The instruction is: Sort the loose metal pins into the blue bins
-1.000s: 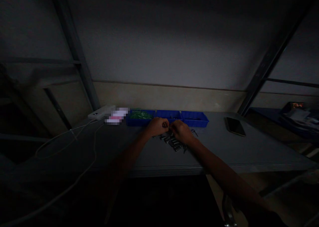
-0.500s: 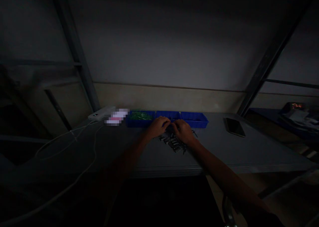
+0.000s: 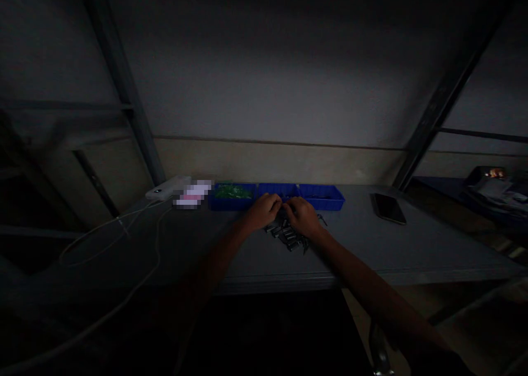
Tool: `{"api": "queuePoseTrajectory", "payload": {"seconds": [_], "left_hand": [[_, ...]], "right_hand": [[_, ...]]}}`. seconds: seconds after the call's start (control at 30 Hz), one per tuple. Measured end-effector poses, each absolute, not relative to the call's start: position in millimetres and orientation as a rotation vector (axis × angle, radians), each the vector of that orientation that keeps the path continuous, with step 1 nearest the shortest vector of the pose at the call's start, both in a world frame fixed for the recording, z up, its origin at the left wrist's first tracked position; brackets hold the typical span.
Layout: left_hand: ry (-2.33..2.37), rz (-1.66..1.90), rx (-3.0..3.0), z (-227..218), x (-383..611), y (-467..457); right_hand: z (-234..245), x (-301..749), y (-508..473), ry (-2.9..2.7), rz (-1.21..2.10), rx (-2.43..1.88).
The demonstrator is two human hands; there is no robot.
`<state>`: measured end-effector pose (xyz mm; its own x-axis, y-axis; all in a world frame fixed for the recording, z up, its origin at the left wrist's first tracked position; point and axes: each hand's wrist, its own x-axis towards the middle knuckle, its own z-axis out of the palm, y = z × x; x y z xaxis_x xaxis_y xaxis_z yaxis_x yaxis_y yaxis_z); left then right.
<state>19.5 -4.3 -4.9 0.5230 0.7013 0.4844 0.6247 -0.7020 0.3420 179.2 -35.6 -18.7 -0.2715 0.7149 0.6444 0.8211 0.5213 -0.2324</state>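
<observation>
My left hand (image 3: pixel 264 210) and my right hand (image 3: pixel 302 215) meet fingertip to fingertip just in front of the middle blue bin (image 3: pixel 268 189). Both are closed in a pinch; whatever lies between the fingers is too small and dark to name. Under and in front of my right hand lies a loose pile of small shiny metal cylinders (image 3: pixel 293 245). To the left, a blue bin (image 3: pixel 231 205) holds green plastic-looking pieces (image 3: pixel 233 191). Dark small parts lie in the right blue bin (image 3: pixel 330 204).
A dark-screened phone (image 3: pixel 388 208) lies on the grey table (image 3: pixel 363 249) at the right. On the left are a white power strip (image 3: pixel 167 189), a bright blurred-out item (image 3: pixel 193 194) and a white cable (image 3: pixel 157 244). Metal frame posts (image 3: pixel 142 139) flank the table.
My left hand's fingers have curled slightly more. Both hands otherwise stay in the same place, and the metal pile looks nearly unchanged.
</observation>
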Motion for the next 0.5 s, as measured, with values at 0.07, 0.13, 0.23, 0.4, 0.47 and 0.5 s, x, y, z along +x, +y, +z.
{"api": "queuePoseTrajectory", "payload": {"seconds": [0.07, 0.13, 0.23, 0.4, 0.47, 0.5], "left_hand": [[1.151, 0.886, 2.671, -6.1, 19.6, -4.6], [1.120, 0.872, 2.701, -6.7, 20.0, -5.9], [1.104, 0.910, 2.703, -6.7, 21.5, -8.5], [1.117, 0.975, 2.616, -8.2, 24.5, -8.7], [1.091, 0.950, 2.577, -9.9, 25.3, -7.3], [1.077, 0.935, 2.564, -10.8, 25.6, -6.7]], "right_hand": [[-19.5, 179.6, -36.0, -2.069, -0.176, -1.237], [-19.9, 179.8, -37.0, -2.088, -0.170, -1.225], [-18.9, 179.1, -39.4, -2.100, -0.172, -1.199], [-15.6, 179.0, -42.4, -2.101, -0.168, -1.179], [-15.0, 180.9, -42.7, -2.130, -0.138, -1.153], [-14.8, 182.2, -42.9, -2.145, -0.121, -1.138]]}}
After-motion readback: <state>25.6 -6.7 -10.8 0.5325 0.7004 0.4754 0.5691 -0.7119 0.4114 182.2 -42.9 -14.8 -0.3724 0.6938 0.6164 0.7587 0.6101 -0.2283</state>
